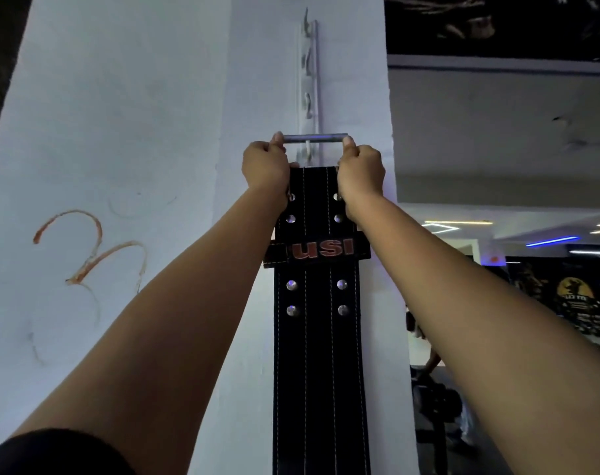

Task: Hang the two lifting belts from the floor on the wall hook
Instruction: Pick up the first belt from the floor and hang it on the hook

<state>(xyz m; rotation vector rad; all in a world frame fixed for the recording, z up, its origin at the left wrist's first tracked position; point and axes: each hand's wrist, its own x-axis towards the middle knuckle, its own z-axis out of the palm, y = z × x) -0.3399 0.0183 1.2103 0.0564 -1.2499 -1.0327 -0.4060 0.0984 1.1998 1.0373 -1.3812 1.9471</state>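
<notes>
A black leather lifting belt (317, 337) with white stitching, metal rivets and a red "USI" loop hangs straight down against a white pillar. Its grey metal buckle bar (314, 138) lies across the lowest hook (307, 149) of a white vertical hook rail (308, 80). My left hand (266, 166) grips the buckle's left end and my right hand (360, 169) grips its right end, both at the belt's top edge. Only one belt is in view.
The white pillar (137, 132) has a red scrawl on its left face. Several free hooks sit higher on the rail. To the right, a dim gym room opens with ceiling lights, a person (428, 365) bent over and dark equipment.
</notes>
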